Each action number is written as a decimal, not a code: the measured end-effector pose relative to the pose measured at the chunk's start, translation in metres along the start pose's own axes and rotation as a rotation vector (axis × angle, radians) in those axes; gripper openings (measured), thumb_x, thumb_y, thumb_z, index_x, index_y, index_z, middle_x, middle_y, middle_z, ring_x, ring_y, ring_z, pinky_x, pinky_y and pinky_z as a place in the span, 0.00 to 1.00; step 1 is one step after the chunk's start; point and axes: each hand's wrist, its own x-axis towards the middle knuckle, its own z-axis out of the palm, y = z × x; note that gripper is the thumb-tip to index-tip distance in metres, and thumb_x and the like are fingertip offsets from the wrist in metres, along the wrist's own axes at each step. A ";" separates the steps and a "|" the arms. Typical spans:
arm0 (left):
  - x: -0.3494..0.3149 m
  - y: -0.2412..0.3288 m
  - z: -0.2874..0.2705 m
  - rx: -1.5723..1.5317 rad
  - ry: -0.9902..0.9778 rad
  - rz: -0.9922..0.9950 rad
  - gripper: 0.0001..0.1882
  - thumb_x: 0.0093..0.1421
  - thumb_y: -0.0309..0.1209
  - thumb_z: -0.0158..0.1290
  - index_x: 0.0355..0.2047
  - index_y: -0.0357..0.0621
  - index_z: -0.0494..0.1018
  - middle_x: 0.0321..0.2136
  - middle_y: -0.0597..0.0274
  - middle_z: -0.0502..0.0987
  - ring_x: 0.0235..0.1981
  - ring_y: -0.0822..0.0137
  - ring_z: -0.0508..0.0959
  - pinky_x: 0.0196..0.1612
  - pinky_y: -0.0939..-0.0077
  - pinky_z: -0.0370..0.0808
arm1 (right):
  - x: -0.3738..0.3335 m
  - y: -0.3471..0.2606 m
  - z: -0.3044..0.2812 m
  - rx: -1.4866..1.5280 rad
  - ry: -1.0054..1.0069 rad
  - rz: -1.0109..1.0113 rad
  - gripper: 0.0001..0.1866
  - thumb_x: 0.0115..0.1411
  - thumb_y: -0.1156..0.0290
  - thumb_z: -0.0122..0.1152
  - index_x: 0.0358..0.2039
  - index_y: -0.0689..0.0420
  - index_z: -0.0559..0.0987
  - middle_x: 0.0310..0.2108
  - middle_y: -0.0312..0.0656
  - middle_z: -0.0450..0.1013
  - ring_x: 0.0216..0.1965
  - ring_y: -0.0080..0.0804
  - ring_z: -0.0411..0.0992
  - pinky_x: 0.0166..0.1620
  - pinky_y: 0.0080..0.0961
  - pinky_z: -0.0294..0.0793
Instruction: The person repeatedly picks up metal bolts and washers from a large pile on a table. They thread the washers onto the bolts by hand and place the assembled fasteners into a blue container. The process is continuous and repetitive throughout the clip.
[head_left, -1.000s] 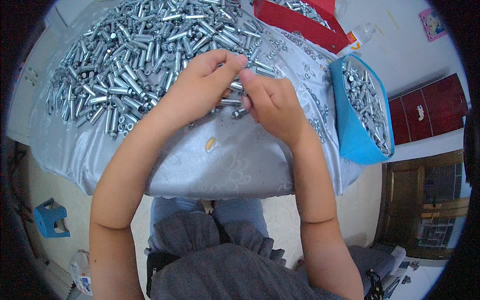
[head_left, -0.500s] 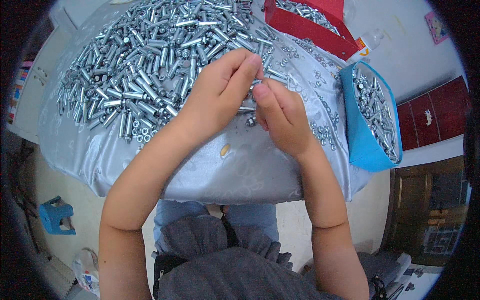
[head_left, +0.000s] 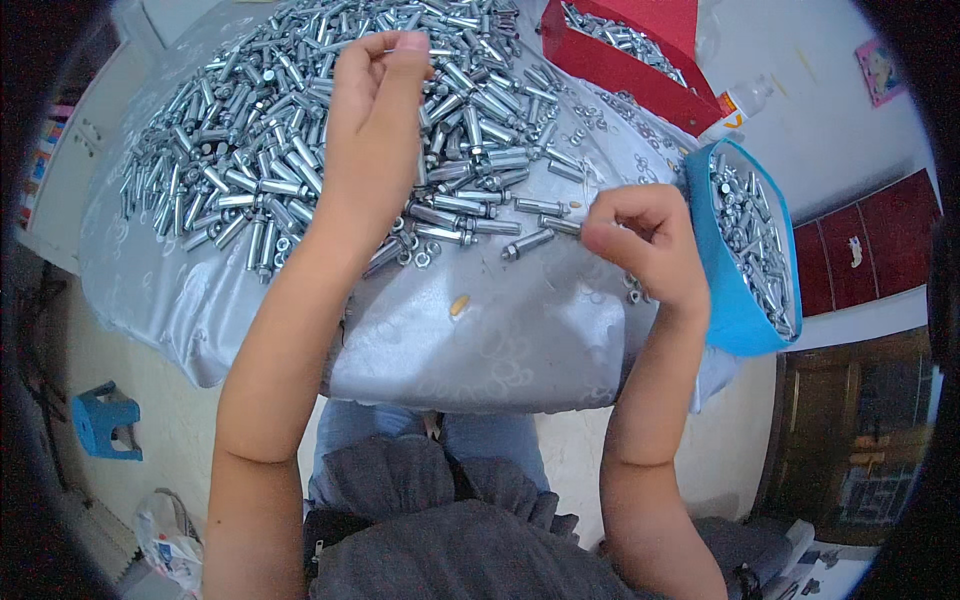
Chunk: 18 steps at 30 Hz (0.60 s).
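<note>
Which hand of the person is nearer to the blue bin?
The right hand. It is just to the left of the blue bin; the left hand is much farther left, over the pile of metal sleeve anchors.

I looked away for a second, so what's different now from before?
The left hand and right hand, close together before, have come apart. The left hand moved forward and left, over the bolt heap; the right hand moved right, toward the blue bin. I can't tell if either took or let go of anything. The blue bin and red box stayed put.
</note>
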 end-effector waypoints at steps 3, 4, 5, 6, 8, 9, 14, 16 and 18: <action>0.000 0.000 -0.002 0.090 0.029 -0.031 0.18 0.58 0.42 0.42 0.38 0.39 0.67 0.30 0.65 0.69 0.29 0.76 0.64 0.33 0.85 0.62 | -0.004 -0.004 -0.011 0.114 -0.291 0.254 0.12 0.47 0.68 0.59 0.14 0.62 0.73 0.12 0.31 0.65 0.16 0.13 0.60 0.19 0.14 0.59; -0.001 0.000 -0.001 0.115 0.038 -0.052 0.19 0.58 0.42 0.42 0.38 0.38 0.68 0.30 0.65 0.70 0.29 0.76 0.65 0.33 0.85 0.62 | -0.003 -0.006 -0.011 0.075 -0.389 0.312 0.13 0.48 0.68 0.59 0.13 0.62 0.73 0.12 0.32 0.66 0.16 0.13 0.61 0.20 0.14 0.59; -0.001 0.000 -0.001 0.132 0.052 -0.089 0.19 0.58 0.42 0.41 0.39 0.38 0.68 0.33 0.64 0.70 0.30 0.75 0.65 0.34 0.83 0.62 | 0.000 -0.013 -0.009 0.186 -0.229 0.416 0.10 0.50 0.67 0.58 0.24 0.63 0.76 0.18 0.35 0.70 0.22 0.14 0.65 0.25 0.13 0.64; 0.002 0.001 -0.004 0.114 0.090 -0.099 0.19 0.58 0.42 0.41 0.39 0.39 0.68 0.34 0.63 0.70 0.31 0.75 0.65 0.34 0.83 0.62 | 0.007 -0.012 0.001 0.382 -0.085 0.307 0.11 0.51 0.67 0.57 0.30 0.63 0.74 0.21 0.35 0.70 0.24 0.15 0.66 0.27 0.13 0.64; 0.006 0.003 -0.006 0.066 0.158 -0.128 0.19 0.58 0.42 0.42 0.39 0.39 0.69 0.35 0.63 0.70 0.31 0.74 0.65 0.35 0.81 0.62 | 0.020 -0.004 0.014 0.756 0.219 0.093 0.16 0.53 0.67 0.56 0.40 0.63 0.71 0.27 0.37 0.71 0.28 0.16 0.67 0.31 0.13 0.65; 0.007 0.007 -0.007 -0.002 0.227 -0.168 0.19 0.57 0.42 0.42 0.39 0.39 0.69 0.35 0.62 0.69 0.33 0.73 0.66 0.36 0.80 0.62 | 0.022 0.000 0.011 0.721 0.102 0.097 0.22 0.54 0.69 0.55 0.49 0.62 0.64 0.31 0.37 0.70 0.32 0.17 0.67 0.35 0.13 0.65; 0.022 0.007 -0.032 -0.114 0.408 -0.084 0.17 0.57 0.41 0.44 0.37 0.41 0.68 0.35 0.64 0.69 0.34 0.72 0.66 0.37 0.79 0.62 | 0.016 0.001 0.034 0.325 -0.025 0.132 0.17 0.51 0.72 0.58 0.42 0.61 0.71 0.25 0.33 0.70 0.27 0.14 0.66 0.30 0.12 0.65; 0.025 0.007 -0.038 -0.169 0.428 -0.030 0.16 0.56 0.41 0.44 0.37 0.41 0.68 0.35 0.64 0.68 0.34 0.71 0.66 0.38 0.78 0.62 | 0.017 0.000 0.040 0.104 -0.072 0.104 0.15 0.50 0.71 0.59 0.39 0.60 0.73 0.24 0.32 0.70 0.25 0.13 0.65 0.27 0.12 0.64; 0.026 0.010 -0.041 -0.185 0.459 0.003 0.17 0.56 0.41 0.44 0.38 0.40 0.67 0.35 0.63 0.68 0.34 0.71 0.66 0.38 0.77 0.62 | 0.016 0.009 0.051 0.004 -0.060 -0.057 0.13 0.49 0.69 0.60 0.36 0.57 0.74 0.20 0.33 0.69 0.21 0.17 0.64 0.25 0.16 0.64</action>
